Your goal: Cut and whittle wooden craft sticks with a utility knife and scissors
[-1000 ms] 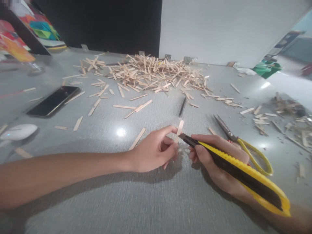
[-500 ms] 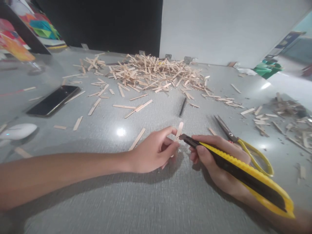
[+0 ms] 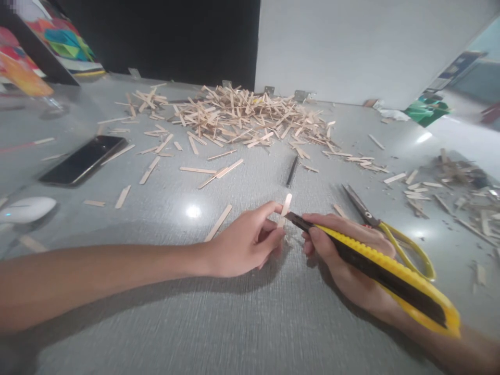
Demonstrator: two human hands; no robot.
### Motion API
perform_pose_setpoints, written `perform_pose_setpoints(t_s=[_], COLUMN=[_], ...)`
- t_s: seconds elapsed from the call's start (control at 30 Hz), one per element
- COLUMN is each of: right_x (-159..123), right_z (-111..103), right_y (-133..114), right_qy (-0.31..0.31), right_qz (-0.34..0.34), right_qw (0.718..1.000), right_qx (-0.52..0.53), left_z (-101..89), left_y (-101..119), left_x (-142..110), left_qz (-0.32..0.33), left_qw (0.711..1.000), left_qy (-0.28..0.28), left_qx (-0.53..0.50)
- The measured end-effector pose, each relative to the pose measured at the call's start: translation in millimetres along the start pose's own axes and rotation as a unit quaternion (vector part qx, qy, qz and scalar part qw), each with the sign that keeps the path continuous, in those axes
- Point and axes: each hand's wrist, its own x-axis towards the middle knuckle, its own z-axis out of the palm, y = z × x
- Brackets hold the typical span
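Note:
Between its fingers, my left hand (image 3: 250, 239) pinches a small flat wooden stick (image 3: 286, 204), held tilted upright with its rounded end on top. The lower part of the stick is partly hidden by the fingers. My right hand (image 3: 347, 245) is wrapped round a yellow and black utility knife (image 3: 385, 273), whose blade points left and meets the side of the stick. Yellow-handled scissors (image 3: 406, 247) lie just beyond my right hand. Another wooden stick (image 3: 219, 223) rests on the grey table (image 3: 219, 323) behind my left wrist.
A large heap of wooden sticks (image 3: 250, 117) lies at the back, with loose sticks around it. A dark rod (image 3: 292, 172) lies ahead of my hands. At left are a phone (image 3: 84, 160) and a white mouse (image 3: 29, 210); wood scraps (image 3: 461, 172) lie at right.
The knife blade drew down and slightly right along the stick, then moved back up and left against it. My left hand keeps its pinch and has hardly moved.

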Motion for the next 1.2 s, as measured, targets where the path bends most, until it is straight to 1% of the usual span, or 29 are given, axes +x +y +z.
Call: perform_pose_setpoints(t_s=[0.13,0.33,0.53,0.7,0.77,0.8,0.83,0.9,0.97,1.0,1.03,1.07,1.13,1.2], right_x=[4,5,-1,-4,-4,-4,-3,-3,-3,-4,-5,-5,-7,-7], right_z=[2,4,8,7,5,5,5,5,6,7,7,8,9,11], right_y=[-4,-6,0,6,7,6,6,7,8,8,9,9,10,12], right_qy=[0.012,0.003,-0.01,-0.034,-0.038,-0.038,-0.037,-0.034,-0.032,-0.03,-0.018,-0.003,0.047,0.086], right_qz=[-0.002,0.046,0.121,0.156,0.151,0.137,0.112,0.038,-0.033,-0.051,-0.054,-0.041,0.004,0.058], right_qw=[1.0,0.999,0.986,0.974,0.975,0.979,0.985,0.993,0.995,0.994,0.994,0.994,0.99,0.98], right_qx=[-0.006,0.013,0.11,0.161,0.156,0.144,0.13,0.103,0.091,0.089,0.09,0.096,0.13,0.171], left_z=[1.3,4.0,5.4,5.0,4.0,3.2,2.3,0.4,-1.2,-1.7,-1.9,-2.0,-1.7,-1.4], left_y=[1,3,4,3,3,3,3,3,2,1,0,-1,-3,-2], left_x=[0,0,0,-1,-1,-1,-1,0,0,1,1,1,0,-1], left_qz=[-0.006,-0.008,-0.011,-0.004,0.0,0.001,0.002,0.007,0.018,0.024,0.031,0.038,0.052,0.066], left_qw=[1.0,1.0,1.0,1.0,0.999,0.999,0.999,0.997,0.995,0.995,0.994,0.994,0.995,0.997], left_qy=[0.003,0.014,0.022,0.024,0.023,0.021,0.018,0.012,0.01,0.011,0.012,0.014,0.021,0.026], left_qx=[-0.006,-0.017,-0.016,-0.019,-0.028,-0.038,-0.05,-0.075,-0.093,-0.098,-0.102,-0.101,-0.082,-0.029])
